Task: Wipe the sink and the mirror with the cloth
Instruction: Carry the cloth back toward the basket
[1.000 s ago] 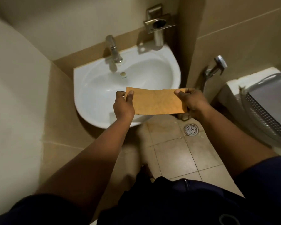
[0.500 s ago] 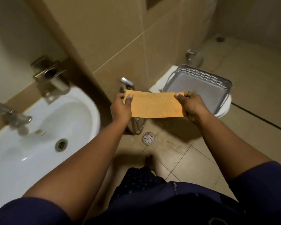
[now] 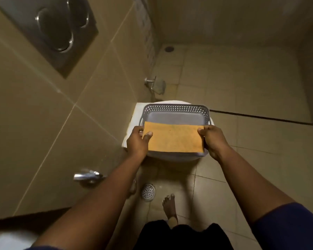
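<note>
A folded orange cloth (image 3: 173,137) is stretched flat between both hands over a grey perforated basket (image 3: 177,109). My left hand (image 3: 136,141) pinches its left end with the thumb on top. My right hand (image 3: 212,139) pinches the right end. The basket stands on the closed white toilet lid (image 3: 132,127). Only a blurred white edge of the sink (image 3: 9,239) shows at the bottom left corner. No mirror is in view.
A metal flush plate (image 3: 49,31) is set in the tiled wall at upper left. A chrome tap (image 3: 88,176) juts from the wall by my left forearm. A floor drain (image 3: 148,192) and my bare foot (image 3: 169,206) are below the toilet. A metal sprayer holder (image 3: 156,85) sits behind it.
The view has swung right, from the sink to the toilet. Both hands carried the stretched cloth along and now hold it over the grey basket.
</note>
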